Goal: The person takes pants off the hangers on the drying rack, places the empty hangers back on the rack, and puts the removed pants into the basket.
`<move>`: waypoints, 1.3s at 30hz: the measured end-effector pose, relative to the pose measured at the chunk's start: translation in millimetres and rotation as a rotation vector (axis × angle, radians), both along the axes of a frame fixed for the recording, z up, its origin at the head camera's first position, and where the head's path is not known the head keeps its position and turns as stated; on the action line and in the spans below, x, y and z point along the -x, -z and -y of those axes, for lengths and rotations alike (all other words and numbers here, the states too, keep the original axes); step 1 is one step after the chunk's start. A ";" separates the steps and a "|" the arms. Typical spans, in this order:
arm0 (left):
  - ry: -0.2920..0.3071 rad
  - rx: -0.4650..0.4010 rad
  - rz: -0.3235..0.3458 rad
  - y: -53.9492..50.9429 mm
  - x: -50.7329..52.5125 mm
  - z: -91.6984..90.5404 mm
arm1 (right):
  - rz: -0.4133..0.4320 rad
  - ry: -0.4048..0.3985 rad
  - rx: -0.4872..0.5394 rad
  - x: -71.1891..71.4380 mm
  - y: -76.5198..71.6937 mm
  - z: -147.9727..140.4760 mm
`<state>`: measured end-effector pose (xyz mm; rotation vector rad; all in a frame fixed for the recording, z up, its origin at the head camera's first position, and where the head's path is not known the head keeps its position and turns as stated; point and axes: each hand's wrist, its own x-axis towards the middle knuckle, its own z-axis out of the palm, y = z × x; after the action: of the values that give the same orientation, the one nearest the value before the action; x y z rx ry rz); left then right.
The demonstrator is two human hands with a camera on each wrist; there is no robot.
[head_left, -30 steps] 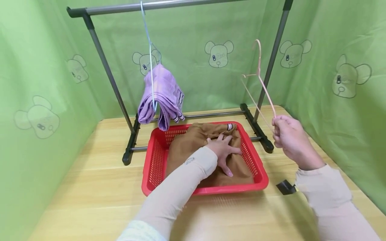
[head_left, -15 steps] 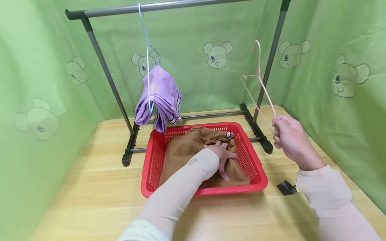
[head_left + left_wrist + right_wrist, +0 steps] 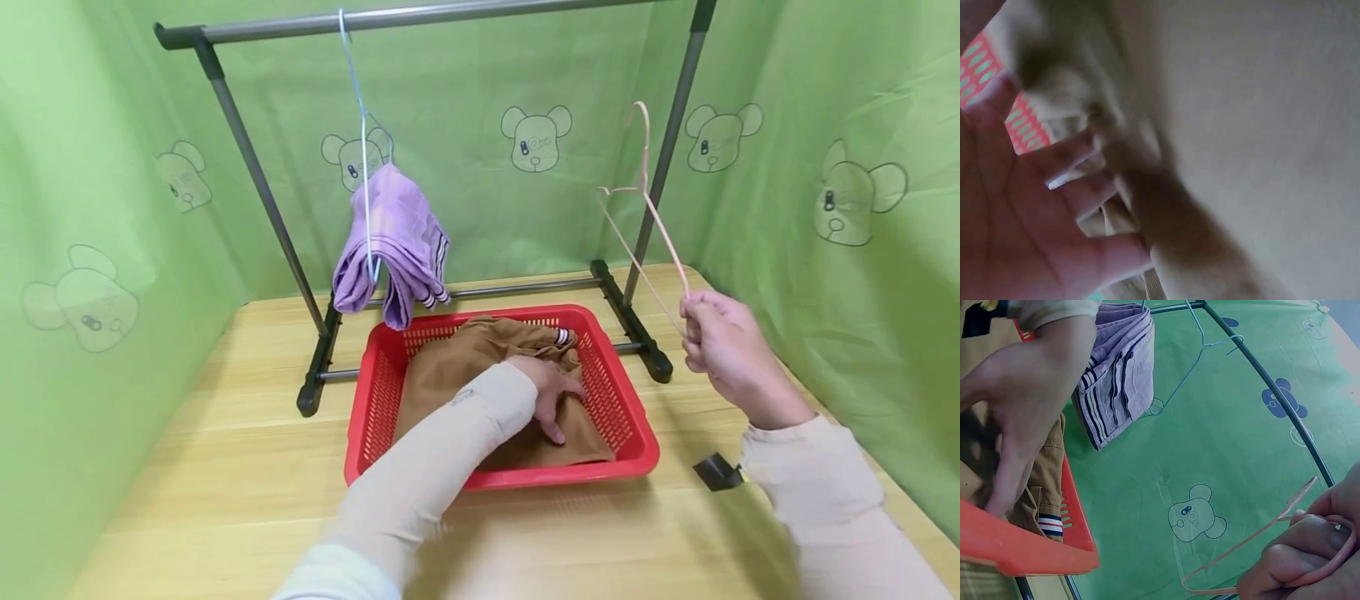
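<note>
Fingers of the left hand, spread and nearly straight, touch the brown garment; those of the right hand curl round the pink hanger. On the wooden table stands a metal rack, the red basket before it. The brown garment lies bunched inside. A purple garment drapes folded over a blue hanger on the rack; the pink hanger points hook-up.
</note>
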<state>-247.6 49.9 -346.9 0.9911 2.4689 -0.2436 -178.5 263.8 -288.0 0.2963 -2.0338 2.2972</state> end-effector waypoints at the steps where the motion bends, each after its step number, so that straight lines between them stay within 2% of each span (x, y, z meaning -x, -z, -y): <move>1: 0.019 -0.017 0.023 -1.8 2.4 3.3 | -0.001 -0.001 0.001 0.0 0.2 0.2; 5: 0.005 -0.094 0.123 -9.7 9.3 16.9 | -0.007 -0.002 0.008 0.7 0.0 2.0; 9: 0.001 -0.124 0.120 -17.6 8.5 27.1 | -0.010 0.001 0.014 2.0 -0.1 5.2; 16: 0.075 -0.127 0.107 -28.6 -2.7 39.7 | -0.007 -0.009 0.003 7.1 2.7 10.2; 21: 0.129 -0.161 0.106 -35.0 -12.4 53.8 | -0.006 0.003 -0.053 11.8 3.5 14.5; 25: 0.148 -0.193 0.111 -43.5 -20.3 68.7 | -0.013 0.003 -0.086 13.7 2.1 15.9; 33: 0.081 -0.236 0.076 -64.4 -33.9 97.1 | -0.028 -0.009 -0.084 12.8 -4.2 15.3; 39: 0.048 -0.299 0.043 -67.4 -38.8 122.5 | -0.035 -0.012 -0.054 11.5 -6.3 15.0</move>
<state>-208.8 -72.6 -279.5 1.1636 2.4904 0.1355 -190.0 248.8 -281.6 0.3502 -2.0858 2.2298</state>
